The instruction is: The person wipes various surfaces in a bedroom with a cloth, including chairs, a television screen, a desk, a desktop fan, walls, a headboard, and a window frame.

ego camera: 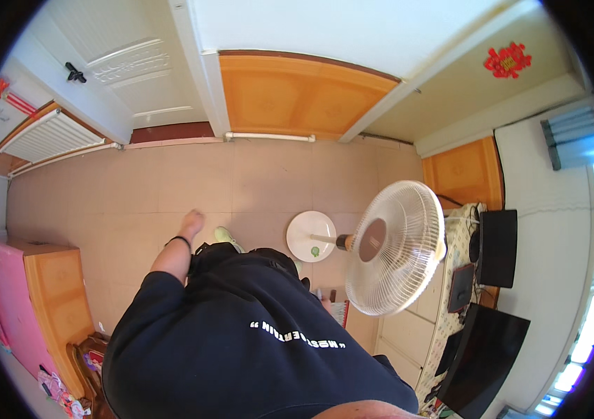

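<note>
My left hand [192,222] hangs over the floor in front of my left hip, a dark band around its wrist. Nothing shows in it, and its fingers are blurred. Only a small part of my right hand [325,303] shows past the edge of my dark shirt [255,335]. Beside it is a white ribbed or woven item [338,312] with a red edge; whether the hand holds it is hidden. Ahead to the right, a pedestal fan [396,249] stands on a round white base [302,230]. One pale green shoe [228,238] is below me.
At right, a long cabinet with a patterned cover [451,251] carries a curved monitor [485,361], another dark screen [499,249] and cables. A white door [124,63] and a radiator [50,137] are at far left. A pink-topped wooden cabinet [11,283] and a wooden chair [84,351] stand at left.
</note>
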The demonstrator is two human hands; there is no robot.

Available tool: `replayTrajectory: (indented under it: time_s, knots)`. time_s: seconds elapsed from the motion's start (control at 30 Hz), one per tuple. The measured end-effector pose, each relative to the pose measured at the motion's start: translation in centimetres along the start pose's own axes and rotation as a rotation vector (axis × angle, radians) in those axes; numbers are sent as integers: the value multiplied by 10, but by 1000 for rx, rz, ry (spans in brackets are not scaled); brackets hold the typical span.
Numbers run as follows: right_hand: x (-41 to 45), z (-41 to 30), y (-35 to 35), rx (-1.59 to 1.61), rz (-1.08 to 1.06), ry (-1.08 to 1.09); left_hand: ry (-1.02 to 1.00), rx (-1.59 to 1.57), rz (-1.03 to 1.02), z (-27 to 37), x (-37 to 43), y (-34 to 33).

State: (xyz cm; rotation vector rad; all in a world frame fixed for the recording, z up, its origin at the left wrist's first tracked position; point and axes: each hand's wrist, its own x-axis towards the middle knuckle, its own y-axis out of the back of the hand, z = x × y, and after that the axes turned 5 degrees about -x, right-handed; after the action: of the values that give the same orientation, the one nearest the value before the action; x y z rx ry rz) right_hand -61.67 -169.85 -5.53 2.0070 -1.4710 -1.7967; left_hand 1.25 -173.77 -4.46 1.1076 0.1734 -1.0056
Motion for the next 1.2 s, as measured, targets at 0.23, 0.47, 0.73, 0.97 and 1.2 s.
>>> replayTrajectory:
  time_s: [0.23,0.47,0.73,0.97,1.2]
  knots:
    - [18,-136,-6,-240,-74,175,175,76,102,-241,-5,113]
    - [61,-334,6,-600,-290,254,532,-324,-183,-324,-46,53]
    - [193,-479,3,-562,-445,347,436,-767,-115,-178,-38,44]
    - [228,-719,26,-222,-251,889,616,-893,174,-165,-34,88]
    - [92,-943,94,306,96,1450,739,-997,214,-124,-12,106]
